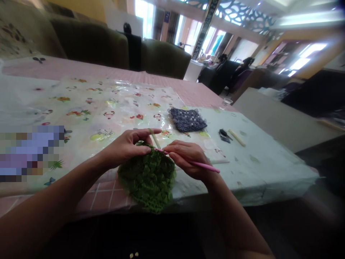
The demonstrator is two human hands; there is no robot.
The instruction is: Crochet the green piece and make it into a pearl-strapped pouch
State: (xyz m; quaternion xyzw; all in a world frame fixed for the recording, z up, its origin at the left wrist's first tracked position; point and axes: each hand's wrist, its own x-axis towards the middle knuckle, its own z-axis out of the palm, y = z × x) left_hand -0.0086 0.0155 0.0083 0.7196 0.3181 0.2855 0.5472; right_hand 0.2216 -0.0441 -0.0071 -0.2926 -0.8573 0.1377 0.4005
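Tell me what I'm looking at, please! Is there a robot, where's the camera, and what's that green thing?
There's no robot here, just a person with two bare hands. There is one picture, from a camera worn on the person's head, looking forward and down.

The left hand pinches the top edge of a green crochet piece, with a pale yarn strand over its index finger. The right hand holds a pink crochet hook, its tip at that same edge.

On the covered table, beyond the hands, lies a grey-blue crochet piece with little white spots. To its right are a small dark object, too blurry to name, and a pale stick. Part of the left side is hidden by blurry squares.
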